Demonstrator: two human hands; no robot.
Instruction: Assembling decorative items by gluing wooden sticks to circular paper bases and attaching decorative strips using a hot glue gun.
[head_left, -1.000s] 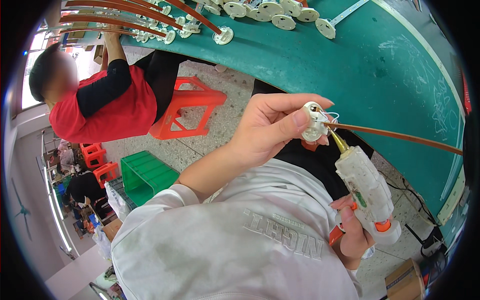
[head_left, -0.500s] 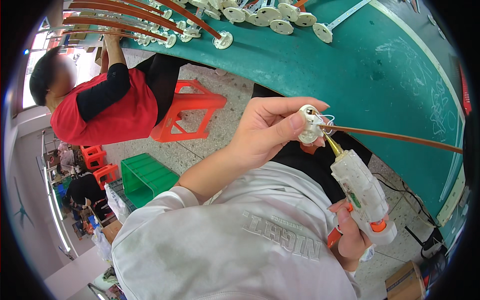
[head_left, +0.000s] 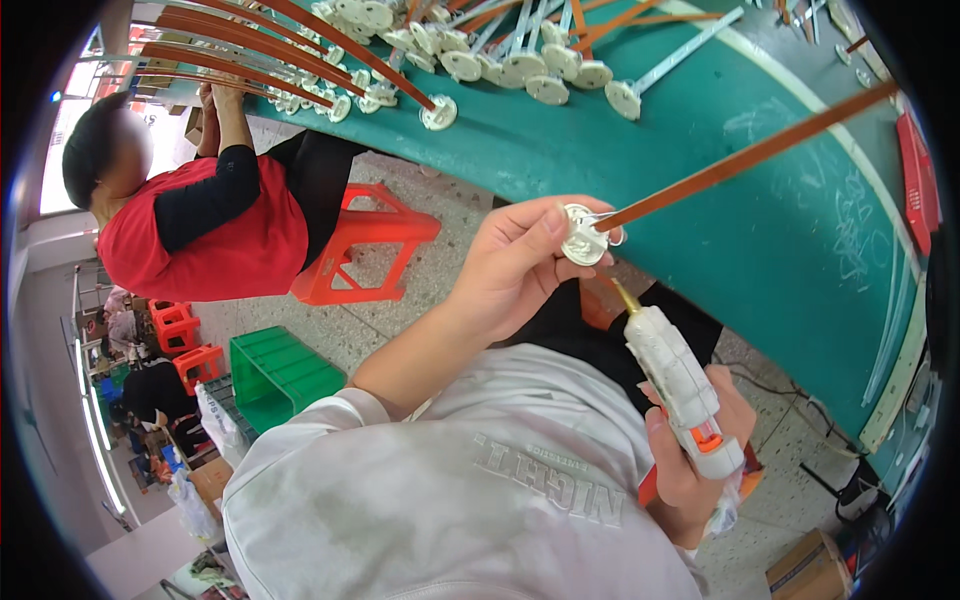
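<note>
Between its thumb and fingers my left hand [head_left: 510,255] pinches a round white plastic base [head_left: 583,240]. A long brown strip [head_left: 750,163] rises from this base toward the upper right, and thin white wires loop beside the joint. My right hand [head_left: 690,455] grips a whitish glue gun [head_left: 672,370] with an orange trigger. Its brass-coloured nozzle [head_left: 626,297] points up toward the base and stands a short way below it, apart from it.
On the green table [head_left: 700,230] lie several white round bases [head_left: 525,70] with metal or brown strips. At the left a person in red [head_left: 215,225] sits on a red stool [head_left: 370,245]. A green crate [head_left: 285,372] stands on the floor. Cables [head_left: 790,385] hang below the table edge.
The base has moved slightly left and turned, so its brown strip now slants upward. The glue gun has drawn away, its nozzle leaving the joint and shifting down and left.
</note>
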